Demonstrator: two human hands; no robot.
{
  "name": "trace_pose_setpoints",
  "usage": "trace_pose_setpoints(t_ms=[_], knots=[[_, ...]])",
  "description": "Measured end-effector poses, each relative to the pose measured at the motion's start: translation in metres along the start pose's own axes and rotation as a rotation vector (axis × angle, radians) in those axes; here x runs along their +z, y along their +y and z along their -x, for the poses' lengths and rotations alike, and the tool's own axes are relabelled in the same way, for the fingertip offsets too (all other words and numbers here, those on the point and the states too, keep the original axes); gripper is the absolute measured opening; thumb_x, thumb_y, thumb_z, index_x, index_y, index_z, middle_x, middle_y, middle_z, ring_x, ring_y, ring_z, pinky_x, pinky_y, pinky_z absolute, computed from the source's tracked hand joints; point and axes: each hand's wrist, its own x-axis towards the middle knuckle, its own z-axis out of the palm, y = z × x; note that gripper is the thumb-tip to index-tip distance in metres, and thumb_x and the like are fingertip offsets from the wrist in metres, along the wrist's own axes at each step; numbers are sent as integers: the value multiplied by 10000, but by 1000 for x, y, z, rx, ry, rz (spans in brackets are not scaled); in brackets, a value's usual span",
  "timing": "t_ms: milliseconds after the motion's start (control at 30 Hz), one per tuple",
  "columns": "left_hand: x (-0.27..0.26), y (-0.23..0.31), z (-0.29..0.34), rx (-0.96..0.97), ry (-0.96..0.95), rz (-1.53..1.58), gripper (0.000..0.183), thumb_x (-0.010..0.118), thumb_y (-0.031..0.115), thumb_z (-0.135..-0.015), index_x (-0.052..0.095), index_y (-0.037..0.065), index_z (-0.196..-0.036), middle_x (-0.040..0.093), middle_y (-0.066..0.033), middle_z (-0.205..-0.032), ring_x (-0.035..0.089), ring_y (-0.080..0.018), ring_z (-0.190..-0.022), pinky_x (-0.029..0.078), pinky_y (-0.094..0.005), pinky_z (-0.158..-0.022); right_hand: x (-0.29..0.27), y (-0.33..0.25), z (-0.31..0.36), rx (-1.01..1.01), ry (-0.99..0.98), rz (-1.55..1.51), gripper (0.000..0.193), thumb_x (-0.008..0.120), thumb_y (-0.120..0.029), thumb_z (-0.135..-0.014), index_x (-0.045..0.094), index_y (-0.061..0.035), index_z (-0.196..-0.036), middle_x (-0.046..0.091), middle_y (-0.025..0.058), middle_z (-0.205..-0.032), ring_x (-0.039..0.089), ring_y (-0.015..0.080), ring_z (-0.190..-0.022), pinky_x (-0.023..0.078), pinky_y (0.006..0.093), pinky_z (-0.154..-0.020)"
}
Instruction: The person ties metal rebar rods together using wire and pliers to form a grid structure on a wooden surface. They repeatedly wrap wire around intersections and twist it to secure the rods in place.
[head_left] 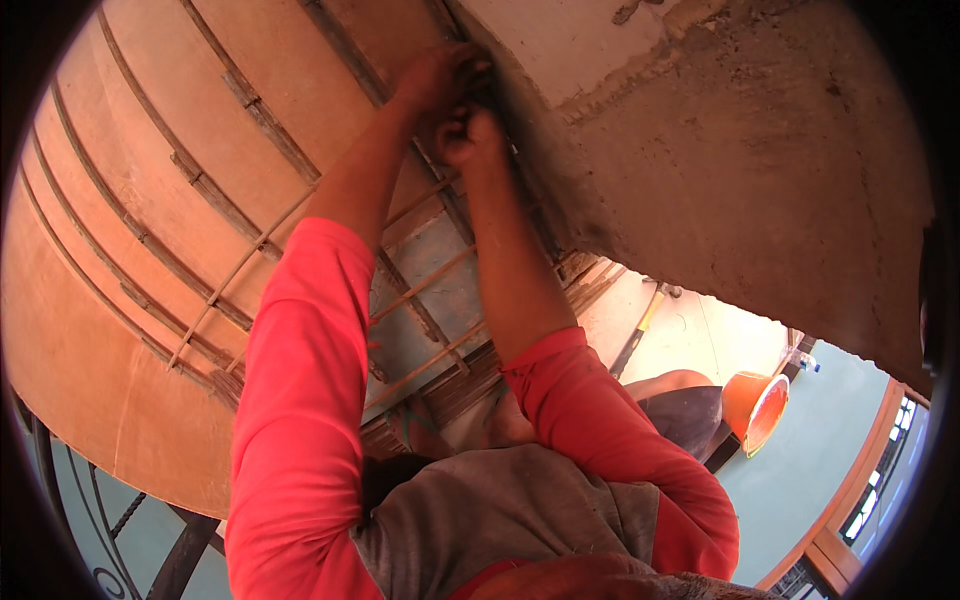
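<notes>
Both my arms, in red sleeves, stretch forward to long steel reinforcing bars (250, 105) lying over a curved wooden panel (200, 90). My left hand (440, 82) is curled at the bars' far end, close to the concrete wall. Just nearer, my right hand (472, 138) has its fingers bent in beside the left one, next to the same bars. Whatever the fingers hold is hidden in shadow. Thinner crossing rods (240, 268) lie across the long bars, forming a grid below my hands.
A rough concrete mass (740, 170) borders the bars on the right. Toward the lower right are a hammer (645, 322) with a yellow-and-black handle, an orange bucket (762, 412) and a plastic bottle (803, 360). A dark metal railing (120, 520) stands at lower left.
</notes>
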Motion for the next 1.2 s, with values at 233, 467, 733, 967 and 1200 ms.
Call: trace_pose_setpoints(t_ms=[233,467,733,967,1200], knots=[[5,7,11,-77,72,87,272,656,307,-978,722,145,-1185,725,-115,-1177,684,-349,-1106,544,-432,-934,2,6,20,-80,248,127,175,534,-193,-1014,534,-165,-841,473,-52,-662,396,70,-483,327,201,-407],[-4,-2,20,64,25,22,279,692,230,-939,726,132,-1198,729,-114,-1191,699,-326,-1110,550,-399,-942,-4,14,40,-132,43,129,177,551,-203,-1020,520,-180,-848,477,-58,-691,352,60,-460,253,203,-385],[-4,-9,26,131,7,-31,334,691,174,-884,715,203,-1216,722,-71,-1215,678,-332,-1127,558,-422,-946,-5,11,78,-267,163,547,94,600,-238,-1012,591,-145,-1020,512,-49,-733,387,52,-524,263,212,-420],[-12,-26,32,316,-39,59,353,713,134,-873,738,164,-1225,737,-81,-1218,712,-325,-1071,576,-411,-915,5,9,116,-555,210,1148,302,646,-264,-983,739,-50,-1175,654,24,-804,585,135,-663,456,286,-568],[-11,-28,28,342,-61,-74,333,717,136,-880,751,158,-1211,748,-83,-1191,716,-321,-1059,573,-398,-926,34,-4,107,-1172,180,1759,326,630,-256,-985,738,19,-1126,750,203,-964,736,346,-922,556,410,-786]])
